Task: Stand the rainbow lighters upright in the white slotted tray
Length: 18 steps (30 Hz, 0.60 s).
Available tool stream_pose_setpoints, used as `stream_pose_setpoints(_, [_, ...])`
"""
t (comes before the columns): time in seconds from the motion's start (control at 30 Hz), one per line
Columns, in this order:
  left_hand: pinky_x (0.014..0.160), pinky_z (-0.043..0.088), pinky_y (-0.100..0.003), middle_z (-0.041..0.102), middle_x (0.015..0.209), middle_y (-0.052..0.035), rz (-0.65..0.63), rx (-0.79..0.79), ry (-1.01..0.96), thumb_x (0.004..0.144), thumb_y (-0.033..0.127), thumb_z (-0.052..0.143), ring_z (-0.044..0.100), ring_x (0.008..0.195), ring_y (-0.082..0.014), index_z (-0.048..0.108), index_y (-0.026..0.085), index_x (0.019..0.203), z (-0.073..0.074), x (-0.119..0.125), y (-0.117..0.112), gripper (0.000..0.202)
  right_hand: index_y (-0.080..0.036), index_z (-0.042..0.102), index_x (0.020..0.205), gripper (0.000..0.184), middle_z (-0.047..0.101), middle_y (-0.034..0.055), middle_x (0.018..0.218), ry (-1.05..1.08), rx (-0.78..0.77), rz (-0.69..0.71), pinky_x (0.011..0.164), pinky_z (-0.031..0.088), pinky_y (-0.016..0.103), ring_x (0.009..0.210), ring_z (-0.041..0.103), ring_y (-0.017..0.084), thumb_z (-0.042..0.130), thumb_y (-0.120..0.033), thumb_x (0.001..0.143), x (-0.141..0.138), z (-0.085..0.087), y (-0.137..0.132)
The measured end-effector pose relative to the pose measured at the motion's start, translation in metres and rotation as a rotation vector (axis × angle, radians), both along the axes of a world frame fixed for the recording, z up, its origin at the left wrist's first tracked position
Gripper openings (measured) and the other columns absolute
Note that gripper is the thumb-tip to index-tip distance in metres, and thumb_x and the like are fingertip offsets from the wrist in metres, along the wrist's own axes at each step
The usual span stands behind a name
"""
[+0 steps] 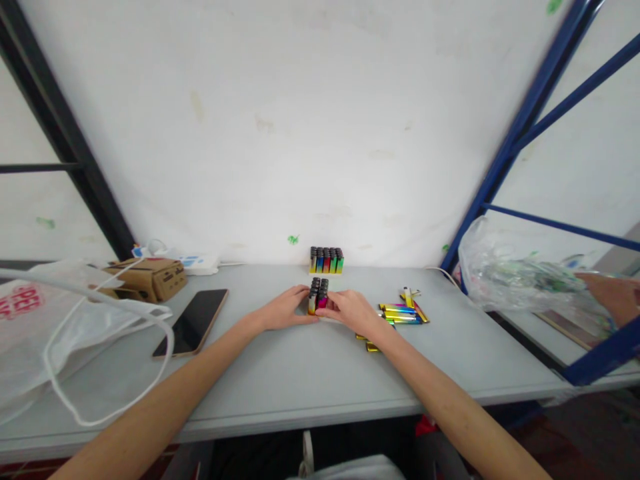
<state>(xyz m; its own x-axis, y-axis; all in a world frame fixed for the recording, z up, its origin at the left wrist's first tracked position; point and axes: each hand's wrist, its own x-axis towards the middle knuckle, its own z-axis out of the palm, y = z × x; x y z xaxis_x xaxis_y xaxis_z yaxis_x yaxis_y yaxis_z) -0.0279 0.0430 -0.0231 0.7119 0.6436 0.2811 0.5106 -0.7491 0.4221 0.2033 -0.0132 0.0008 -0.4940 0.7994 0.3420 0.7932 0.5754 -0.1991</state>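
grey tabletop (295, 373) beneath, both hands (285, 309) (351, 312) clasp upright black-topped lighters (315, 297), shiny yellow and pink.

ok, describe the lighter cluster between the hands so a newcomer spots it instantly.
Find the grey table against the white wall, then its middle, where the left hand and right hand come close together. Between them stands a small black-topped lighter cluster. Unlike the wider upright block by the wall and the loose lighters lying right, it's flanked by hands.

A phone (194, 321) lies near a cardboard box (159, 280) and white bag (23, 363).
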Motion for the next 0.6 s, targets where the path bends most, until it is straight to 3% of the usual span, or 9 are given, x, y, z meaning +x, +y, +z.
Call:
stream_pose_setpoints(0.07, [0.113, 0.042, -0.043, 0.058, 0.138, -0.0154, 0.002, -0.003, 0.005, 0.084, 0.063, 0.068, 0.055, 0.127, -0.0326, 0.058, 0.017, 0.134, 0.000, 0.000, 0.000, 0.068, -0.019, 0.067, 0.083, 0.047, 0.070, 0.0065, 0.074, 0.023, -0.011, 0.002, 0.063, 0.038, 0.027, 0.065, 0.062, 0.018, 0.050, -0.060, 0.098, 0.008, 0.004, 0.003])
stream_pose_setpoints(0.13, [0.113, 0.041, -0.043, 0.057, 0.140, -0.0162, 0.020, -0.002, 0.030, 0.084, 0.065, 0.067, 0.055, 0.128, -0.0328, 0.057, 0.016, 0.135, 0.000, 0.000, 0.001, 0.071, -0.020, 0.068, 0.085, 0.050, 0.070, 0.0071, 0.076, 0.038, 0.002, -0.096, 0.067, 0.040, 0.027, 0.070, 0.063, 0.020, 0.040, -0.058, 0.103, 0.026, 0.009, 0.009])
stream_pose_setpoints(0.2, [0.114, 0.041, -0.043, 0.056, 0.141, -0.0167, 0.035, 0.000, 0.057, 0.084, 0.068, 0.065, 0.054, 0.129, -0.0328, 0.056, 0.015, 0.136, 0.000, 0.000, 0.001, 0.074, -0.019, 0.069, 0.094, 0.048, 0.072, 0.0103, 0.086, 0.050, 0.023, -0.312, 0.075, 0.042, 0.029, 0.081, 0.066, 0.022, 0.036, -0.053, 0.105, 0.055, 0.013, 0.018])
stream_pose_setpoints(0.3, [0.114, 0.041, -0.043, 0.056, 0.141, -0.0164, 0.045, -0.002, 0.060, 0.083, 0.070, 0.063, 0.054, 0.129, -0.0334, 0.057, 0.015, 0.133, 0.001, -0.001, 0.002, 0.075, -0.015, 0.069, 0.110, 0.037, 0.071, 0.0188, 0.108, -0.005, -0.017, -0.729, 0.086, 0.044, 0.033, 0.102, 0.066, 0.028, 0.047, -0.044, 0.102, 0.113, 0.013, 0.027])
stream_pose_setpoints(0.4, [0.115, 0.040, -0.044, 0.056, 0.142, -0.0176, 0.056, -0.020, 0.063, 0.082, 0.071, 0.063, 0.054, 0.130, -0.0348, 0.057, 0.014, 0.134, 0.001, -0.001, 0.002, 0.077, -0.011, 0.066, 0.122, 0.048, 0.067, 0.0239, 0.120, -0.055, -0.141, -0.986, 0.087, 0.046, 0.036, 0.111, 0.064, 0.033, 0.058, -0.049, 0.094, 0.166, 0.006, 0.029])
stream_pose_setpoints(0.5, [0.116, 0.039, -0.045, 0.055, 0.143, -0.0188, 0.063, -0.028, 0.062, 0.082, 0.070, 0.064, 0.053, 0.132, -0.0353, 0.055, 0.013, 0.136, 0.000, 0.000, 0.002, 0.079, -0.011, 0.074, 0.106, 0.040, 0.074, 0.0197, 0.102, -0.040, -0.306, -0.937, 0.079, 0.048, 0.033, 0.096, 0.070, 0.031, 0.067, -0.046, 0.087, 0.193, -0.001, 0.030])
stream_pose_setpoints(0.6, [0.116, 0.040, -0.047, 0.056, 0.142, -0.0185, 0.059, -0.026, 0.035, 0.082, 0.070, 0.065, 0.054, 0.130, -0.0357, 0.055, 0.014, 0.136, -0.001, -0.001, 0.002, 0.078, -0.014, 0.077, 0.088, 0.024, 0.077, 0.0157, 0.090, 0.022, -0.220, -0.873, 0.076, 0.048, 0.031, 0.088, 0.071, 0.029, 0.073, -0.036, 0.079, 0.191, -0.004, 0.035])
